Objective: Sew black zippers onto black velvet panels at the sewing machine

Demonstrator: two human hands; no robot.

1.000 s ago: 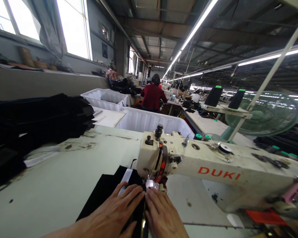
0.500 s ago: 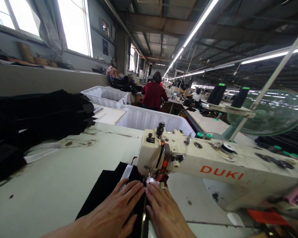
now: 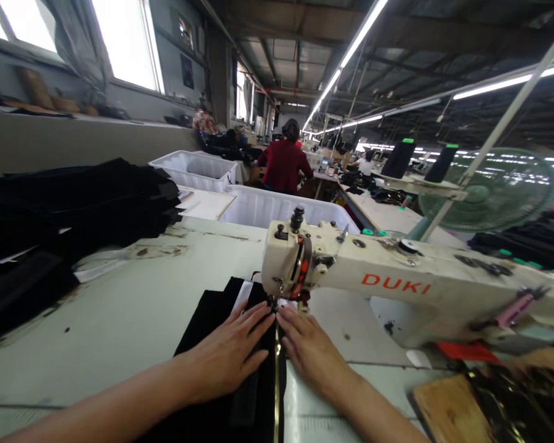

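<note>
A white sewing machine (image 3: 341, 264) with red DUKI lettering stands on the pale table. Black fabric (image 3: 212, 320) lies under its needle area, with a white strip (image 3: 243, 296) near the far edge and a gold-coloured zipper or trim (image 3: 277, 381) running lengthwise. My left hand (image 3: 231, 351) lies flat on the fabric left of the gold line, fingers spread, fingertips beside the presser foot. On the other side of that line, my right hand (image 3: 309, 344) rests palm down with fingers extended, its tips close to the foot. The needle itself is too small to make out.
Stacked black fabric (image 3: 74, 215) covers the table's left side. White bins (image 3: 286, 209) stand behind the machine. At right are a green fan (image 3: 484, 191), pink-handled snips (image 3: 517, 307) and a wooden piece (image 3: 447, 409). A person in red (image 3: 284, 163) sits farther back.
The view has shifted, showing more of the forearms and the table's near right side. Both hands stay flat beside the presser foot, and more of the gold line shows between them.
</note>
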